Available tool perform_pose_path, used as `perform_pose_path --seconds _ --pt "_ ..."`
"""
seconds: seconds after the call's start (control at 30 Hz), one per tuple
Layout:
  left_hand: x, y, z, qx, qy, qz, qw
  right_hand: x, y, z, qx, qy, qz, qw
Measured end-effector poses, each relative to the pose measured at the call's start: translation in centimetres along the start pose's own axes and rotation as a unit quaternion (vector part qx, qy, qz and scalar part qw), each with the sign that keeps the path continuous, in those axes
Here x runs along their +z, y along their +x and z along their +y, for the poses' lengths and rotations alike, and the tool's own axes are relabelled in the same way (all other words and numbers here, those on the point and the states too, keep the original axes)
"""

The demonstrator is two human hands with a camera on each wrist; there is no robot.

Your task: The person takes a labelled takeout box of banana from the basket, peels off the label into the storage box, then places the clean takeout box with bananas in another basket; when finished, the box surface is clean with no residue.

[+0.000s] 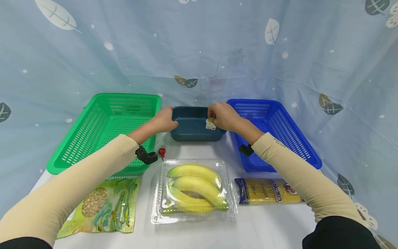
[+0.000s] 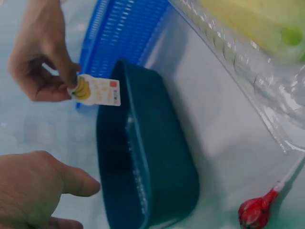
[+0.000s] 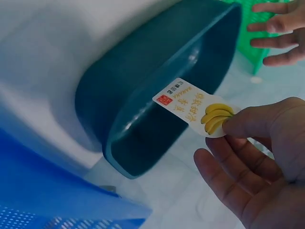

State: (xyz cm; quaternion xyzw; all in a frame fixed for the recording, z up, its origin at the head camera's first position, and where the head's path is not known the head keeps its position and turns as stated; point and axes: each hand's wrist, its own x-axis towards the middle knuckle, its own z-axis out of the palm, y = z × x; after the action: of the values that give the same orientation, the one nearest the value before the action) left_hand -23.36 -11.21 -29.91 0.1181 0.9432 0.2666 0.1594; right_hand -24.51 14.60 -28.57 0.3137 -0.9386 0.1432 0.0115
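The right hand (image 1: 224,114) pinches its grip together on a white banana-printed card (image 3: 186,102) above the three-o'clock end of an oblong teal plastic tub (image 1: 196,137); at nine, the left hand (image 1: 163,121) spreads its grip apart.

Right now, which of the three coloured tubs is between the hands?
The dark teal tub, solid-walled; the green basket and blue basket flanking it have holes.
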Motion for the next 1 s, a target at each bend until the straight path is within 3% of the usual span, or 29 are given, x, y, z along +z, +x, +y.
perform_pose_path --seconds 0.3,0.57,0.73,1.0 --pt "1.2 3.0 0.6 -0.043 0.068 -0.02 0.9965 1.8 1.9 1.1 0.02 -0.017 -0.046 0.9986" --pt "1.0 3.7 -0.4 -0.043 0.115 0.027 0.9921 3.6 2.9 2.2 0.034 -0.025 -0.072 0.9965" --pt "0.7 4.1 -0.9 -0.054 0.116 0.017 0.9917 4.7 4.0 2.7 0.044 -0.019 -0.085 0.9952" --pt "0.8 5.4 -0.5 -0.069 0.11 -0.006 0.9916 5.5 5.6 4.2 0.087 -0.035 -0.09 0.9915"
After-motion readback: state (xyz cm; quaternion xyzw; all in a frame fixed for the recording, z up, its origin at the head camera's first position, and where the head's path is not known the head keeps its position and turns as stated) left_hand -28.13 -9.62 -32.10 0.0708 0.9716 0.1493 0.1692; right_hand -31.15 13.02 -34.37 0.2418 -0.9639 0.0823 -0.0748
